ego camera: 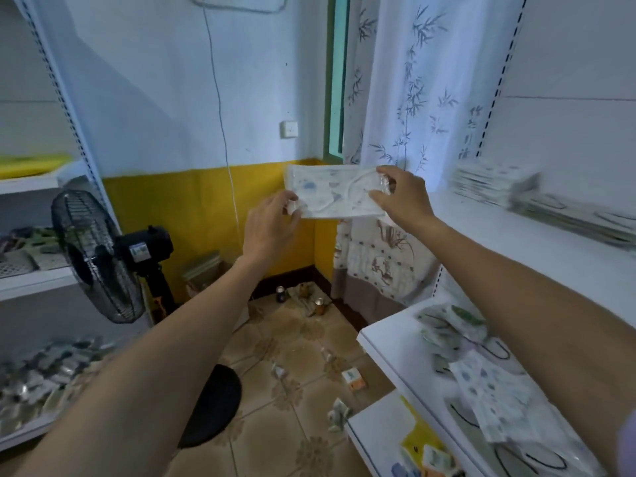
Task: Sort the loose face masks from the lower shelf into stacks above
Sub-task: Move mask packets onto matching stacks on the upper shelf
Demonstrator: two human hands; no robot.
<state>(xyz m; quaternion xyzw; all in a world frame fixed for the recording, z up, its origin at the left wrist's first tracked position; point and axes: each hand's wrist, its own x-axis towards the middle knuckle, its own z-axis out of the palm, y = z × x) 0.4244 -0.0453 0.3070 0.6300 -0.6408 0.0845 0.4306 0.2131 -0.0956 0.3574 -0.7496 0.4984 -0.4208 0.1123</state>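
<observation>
I hold one wrapped face mask (332, 194), white with blue prints, flat in the air in front of the yellow wall. My left hand (272, 225) pinches its left end and my right hand (402, 197) pinches its right end. To the right, stacks of masks (495, 182) lie on the upper shelf (537, 242). Loose masks (481, 373) are scattered on the lower shelf (389, 342) under my right forearm.
A black standing fan (99, 256) is at the left beside another shelf unit (31, 280) with packets. A black stool (213, 404) stands on the tiled floor, which holds cans (280, 293) and small boxes. A bamboo-print curtain (413, 98) hangs behind.
</observation>
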